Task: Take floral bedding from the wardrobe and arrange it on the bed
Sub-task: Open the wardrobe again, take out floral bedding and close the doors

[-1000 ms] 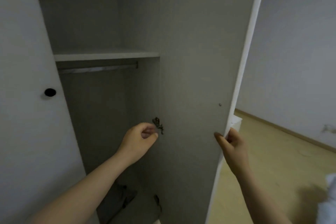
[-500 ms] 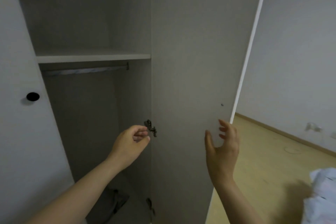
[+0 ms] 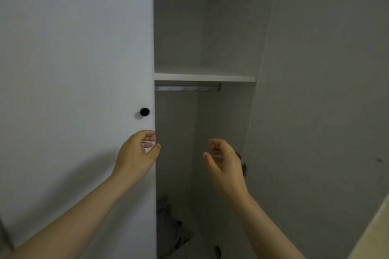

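White shut door point(image 3: 84, 69): at its edge, below a black knob point(image 3: 144, 111), the left hand point(image 3: 136, 151) hovers loosely curled, empty; the right hand point(image 3: 225, 162), equally slack, fronts the open wardrobe point(image 3: 179, 38); low inside lies dim crumpled cloth point(image 3: 174, 231), possibly the floral bedding; farther back, a shelf point(image 3: 204, 78) above a rail point(image 3: 187, 87)

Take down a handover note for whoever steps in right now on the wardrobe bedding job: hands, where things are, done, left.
Left hand: fingers loosely curled, holding nothing, by the edge of the closed left door, below its black knob.
Right hand: loosely curled, empty, before the open compartment.
Wardrobe: right door open; no floral bedding in view; dark crumpled cloth on the compartment floor, pattern unreadable.
Done: right door open. Left: find the bedding, likely try the left door; carry it to the bed, arrange.
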{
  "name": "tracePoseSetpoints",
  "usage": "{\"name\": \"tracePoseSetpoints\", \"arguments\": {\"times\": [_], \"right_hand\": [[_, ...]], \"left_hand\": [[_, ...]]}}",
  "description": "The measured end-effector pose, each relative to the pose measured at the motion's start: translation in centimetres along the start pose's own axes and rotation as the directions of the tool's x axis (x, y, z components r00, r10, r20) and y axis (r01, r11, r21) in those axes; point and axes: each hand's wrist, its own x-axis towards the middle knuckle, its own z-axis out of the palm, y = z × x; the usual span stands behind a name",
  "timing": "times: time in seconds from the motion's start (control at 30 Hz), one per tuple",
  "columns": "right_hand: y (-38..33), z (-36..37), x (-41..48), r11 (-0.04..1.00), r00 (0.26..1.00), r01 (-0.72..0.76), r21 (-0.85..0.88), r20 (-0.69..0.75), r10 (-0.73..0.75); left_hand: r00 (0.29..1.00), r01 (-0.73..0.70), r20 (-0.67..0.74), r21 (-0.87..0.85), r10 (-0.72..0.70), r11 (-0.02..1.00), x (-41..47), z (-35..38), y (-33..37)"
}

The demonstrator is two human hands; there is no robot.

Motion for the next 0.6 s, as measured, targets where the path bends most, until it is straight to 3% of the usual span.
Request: {"name": "tracePoseSetpoints", "arguments": {"times": [0.4,0.6], "right_hand": [[0.8,4.8,8.6,0.97,0.981,0.027,0.243,0.179,-0.072],[3.3,6.0,12.7,0.918,0.938,-0.006,0.396,0.319,-0.132]], "left_hand": [[0.973,0.071,-0.228,0.098,-0.048,0.993,5.9,0.7,-0.4],[0.937,0.095,-0.347,0.135,-0.042,0.986,7.4,3.4,-0.1]]}}
